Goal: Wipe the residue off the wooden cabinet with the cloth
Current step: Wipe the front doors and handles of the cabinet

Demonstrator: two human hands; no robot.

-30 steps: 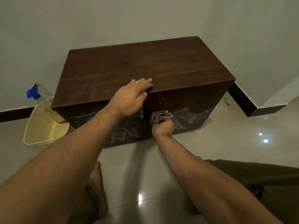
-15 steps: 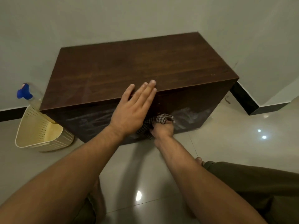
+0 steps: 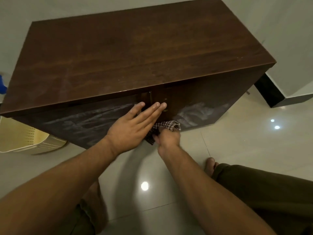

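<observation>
A dark wooden cabinet stands on the tiled floor against the wall. White streaky residue smears its front, right of the middle, and more residue smears the left part. My right hand grips a bunched checked cloth low against the cabinet front near the floor. My left hand lies flat with fingers spread on the front, its fingertips by the gap between the two doors.
A cream perforated plastic basket sits on the floor at the cabinet's left end, with a blue cap just visible above it. A black skirting runs along the wall at right. My knees and a bare foot are on the glossy tiles.
My left hand has slid off the cabinet's top edge down onto the front. My right hand with the cloth has dropped lower on the front. The view has moved closer.
</observation>
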